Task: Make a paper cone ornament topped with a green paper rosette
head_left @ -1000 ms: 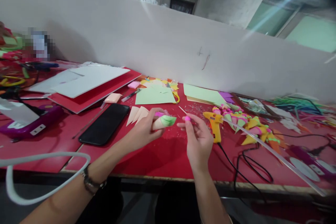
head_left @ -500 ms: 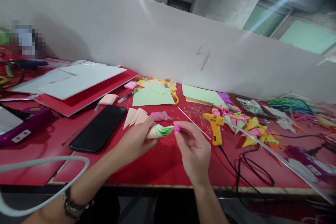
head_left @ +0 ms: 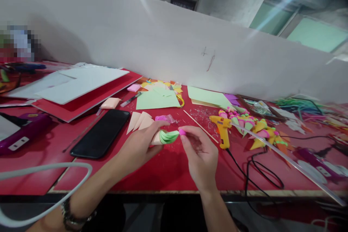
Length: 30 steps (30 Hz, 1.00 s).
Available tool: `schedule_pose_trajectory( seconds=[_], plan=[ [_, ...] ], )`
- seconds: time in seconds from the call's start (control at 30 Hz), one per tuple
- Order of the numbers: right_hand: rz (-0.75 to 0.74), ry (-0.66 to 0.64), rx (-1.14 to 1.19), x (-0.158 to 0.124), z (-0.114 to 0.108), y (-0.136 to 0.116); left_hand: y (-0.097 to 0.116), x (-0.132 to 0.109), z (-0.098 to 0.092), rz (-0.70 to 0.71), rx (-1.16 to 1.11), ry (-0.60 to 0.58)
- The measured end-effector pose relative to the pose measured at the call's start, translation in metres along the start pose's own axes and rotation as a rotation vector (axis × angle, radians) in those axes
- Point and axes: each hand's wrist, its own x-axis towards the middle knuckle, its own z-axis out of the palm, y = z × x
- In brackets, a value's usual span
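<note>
My left hand [head_left: 141,141] grips a pale peach paper cone topped with a light green swirl [head_left: 168,136], its tip turned to the right. Between the thumb and forefinger of my right hand [head_left: 202,154] is a small bright pink piece [head_left: 182,132], touching the tip of the swirl. Pale cut paper pieces [head_left: 138,121] lie behind my left hand, beside a pink lump in clear wrap [head_left: 164,118]. To the right of my right hand lies a yellow glue gun [head_left: 223,130] with a clear glue stick in its back.
On the left are a black phone [head_left: 100,134], a purple power strip [head_left: 25,134] and white boards [head_left: 87,81]. Green sheets [head_left: 157,99] and yellow-handled scissors [head_left: 180,100] lie at the back. Finished-looking coloured cones [head_left: 261,130] are heaped right, near a looping black cable [head_left: 246,177].
The view has shifted slightly. Both hands stay close together, and the pink piece still meets the green tip.
</note>
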Motion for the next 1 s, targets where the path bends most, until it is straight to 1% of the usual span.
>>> schedule_pose_trajectory(
  seconds=[0.13, 0.37, 0.47, 0.57, 0.63, 0.73, 0.83, 0.93, 1.0],
  plan=[
    [-0.004, -0.003, -0.008, 0.000, 0.000, 0.001, -0.001, 0.000, -0.001, -0.001, 0.043, 0.009],
    [-0.039, -0.024, 0.000, -0.003, 0.003, 0.003, 0.000, 0.000, -0.001, -0.012, 0.021, 0.018],
    [-0.062, -0.036, -0.024, -0.004, 0.003, 0.004, 0.000, -0.001, 0.000, 0.012, -0.041, 0.033],
    [-0.110, -0.091, -0.075, -0.004, 0.002, 0.003, 0.003, 0.000, -0.001, 0.032, -0.124, 0.041],
    [-0.139, -0.135, -0.131, -0.003, 0.001, 0.002, 0.006, 0.000, -0.002, 0.034, -0.170, 0.027],
    [-0.156, -0.155, -0.171, -0.002, 0.000, 0.002, 0.010, 0.001, -0.004, 0.030, -0.221, -0.003],
    [-0.139, -0.143, -0.100, -0.003, 0.000, 0.001, 0.011, 0.001, -0.002, 0.034, -0.250, -0.012],
    [-0.073, -0.102, 0.005, -0.002, -0.001, 0.000, 0.009, 0.001, 0.001, 0.047, -0.246, 0.007],
    [-0.038, -0.115, 0.040, -0.002, -0.001, -0.002, 0.007, 0.001, 0.004, 0.054, -0.229, 0.013]
  ],
)
